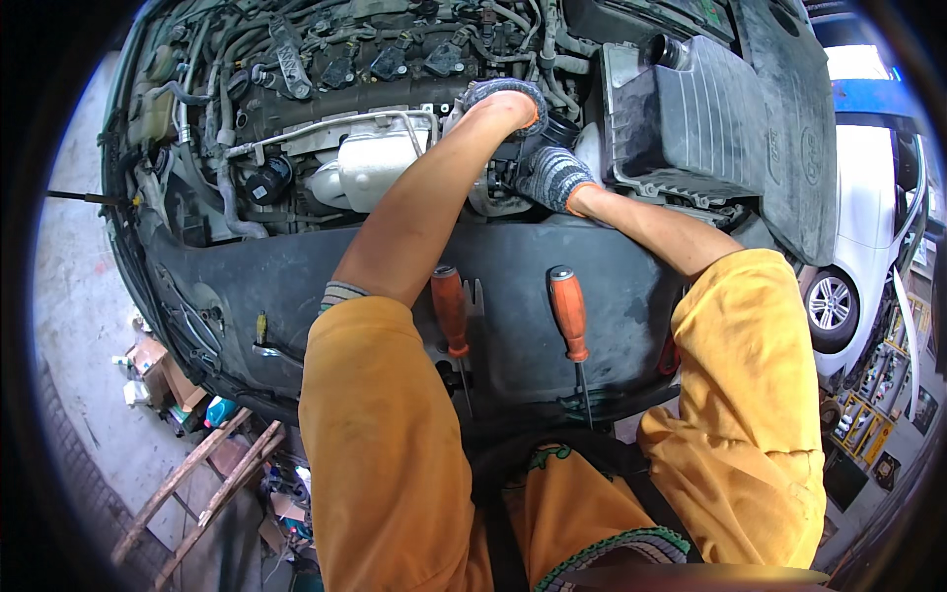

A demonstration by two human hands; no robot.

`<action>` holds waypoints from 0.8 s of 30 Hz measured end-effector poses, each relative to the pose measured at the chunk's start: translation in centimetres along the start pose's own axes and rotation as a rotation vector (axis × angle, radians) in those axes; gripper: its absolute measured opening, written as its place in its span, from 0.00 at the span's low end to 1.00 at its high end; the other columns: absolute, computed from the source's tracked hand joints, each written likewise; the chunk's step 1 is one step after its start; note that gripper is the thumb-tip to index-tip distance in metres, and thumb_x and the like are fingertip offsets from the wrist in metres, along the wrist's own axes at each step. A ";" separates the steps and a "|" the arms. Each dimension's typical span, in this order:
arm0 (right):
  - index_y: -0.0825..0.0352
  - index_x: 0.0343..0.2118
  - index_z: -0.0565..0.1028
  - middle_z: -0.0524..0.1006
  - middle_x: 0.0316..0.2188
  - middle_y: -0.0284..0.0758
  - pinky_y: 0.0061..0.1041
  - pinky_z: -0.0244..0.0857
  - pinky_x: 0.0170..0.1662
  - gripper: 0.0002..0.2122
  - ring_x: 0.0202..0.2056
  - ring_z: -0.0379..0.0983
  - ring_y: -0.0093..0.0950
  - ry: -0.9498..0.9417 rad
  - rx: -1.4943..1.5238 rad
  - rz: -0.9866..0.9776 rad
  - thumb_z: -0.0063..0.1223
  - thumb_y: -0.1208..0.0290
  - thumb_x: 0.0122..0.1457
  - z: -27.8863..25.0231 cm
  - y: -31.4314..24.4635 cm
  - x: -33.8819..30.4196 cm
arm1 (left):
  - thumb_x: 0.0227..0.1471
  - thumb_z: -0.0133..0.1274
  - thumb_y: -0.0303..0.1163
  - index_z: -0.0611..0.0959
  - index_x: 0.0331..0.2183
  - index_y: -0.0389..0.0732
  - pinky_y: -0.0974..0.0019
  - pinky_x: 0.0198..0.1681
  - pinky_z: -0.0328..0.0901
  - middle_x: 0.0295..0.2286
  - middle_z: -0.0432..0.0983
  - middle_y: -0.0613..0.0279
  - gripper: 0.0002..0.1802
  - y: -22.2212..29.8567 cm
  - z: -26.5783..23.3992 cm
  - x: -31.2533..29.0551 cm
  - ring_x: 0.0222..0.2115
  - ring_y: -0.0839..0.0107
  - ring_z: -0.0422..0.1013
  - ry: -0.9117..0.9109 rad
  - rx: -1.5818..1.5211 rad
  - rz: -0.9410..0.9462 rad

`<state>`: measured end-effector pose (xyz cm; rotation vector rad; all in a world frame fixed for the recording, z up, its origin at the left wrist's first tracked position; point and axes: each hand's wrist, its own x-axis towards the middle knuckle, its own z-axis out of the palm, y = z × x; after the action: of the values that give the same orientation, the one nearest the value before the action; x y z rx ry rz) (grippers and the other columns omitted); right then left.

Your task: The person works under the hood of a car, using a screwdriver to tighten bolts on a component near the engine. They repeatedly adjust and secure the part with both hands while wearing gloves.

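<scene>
Both my hands, in grey knit gloves with orange cuffs, reach into a car's engine bay. My left hand (508, 96) is bent over beside the engine's right end, its fingers hidden behind the wrist and among the parts. Just below and to its right, my right hand (554, 176) touches or lies close against a dark round part (560, 133); its fingertips are out of sight. Nearer me, two screwdrivers with orange handles, a left one (450, 308) and a right one (569, 311), rest handle-up against the black front panel (518, 326).
A black ribbed air filter box (691, 118) stands right of my hands. To their left are a silver heat shield (380, 163) and a black oil filter (268, 180). A wooden ladder (202, 479) lies at lower left. A white car (868, 207) stands at right.
</scene>
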<state>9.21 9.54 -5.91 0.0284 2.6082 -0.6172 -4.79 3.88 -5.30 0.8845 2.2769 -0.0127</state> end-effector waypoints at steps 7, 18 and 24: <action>0.68 0.39 0.76 0.78 0.33 0.47 0.35 0.69 0.39 0.16 0.34 0.75 0.43 0.232 0.079 -0.293 0.53 0.62 0.52 2.8 3.2 1.2 | 0.48 0.51 0.36 0.79 0.46 0.43 0.49 0.51 0.64 0.49 0.71 0.56 0.22 1.4 -0.7 -2.1 0.50 0.54 0.69 0.002 -0.036 0.020; 0.67 0.44 0.74 0.77 0.38 0.47 0.33 0.69 0.41 0.17 0.38 0.74 0.43 0.117 -0.001 -0.249 0.51 0.65 0.53 7.0 5.3 4.4 | 0.50 0.49 0.36 0.78 0.48 0.46 0.54 0.53 0.62 0.52 0.69 0.60 0.21 0.0 0.4 -0.5 0.52 0.55 0.67 -0.083 -0.015 0.034; 0.66 0.41 0.75 0.77 0.37 0.48 0.33 0.69 0.41 0.15 0.37 0.74 0.44 0.060 0.029 -0.185 0.52 0.65 0.52 5.2 3.5 3.3 | 0.50 0.48 0.36 0.78 0.47 0.46 0.54 0.53 0.63 0.52 0.69 0.59 0.21 -0.2 1.0 -0.8 0.52 0.55 0.67 -0.076 -0.013 0.039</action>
<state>8.92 10.18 -12.93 -0.1907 2.6790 -0.7291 -3.96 3.00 -5.63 0.9066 2.1863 -0.0136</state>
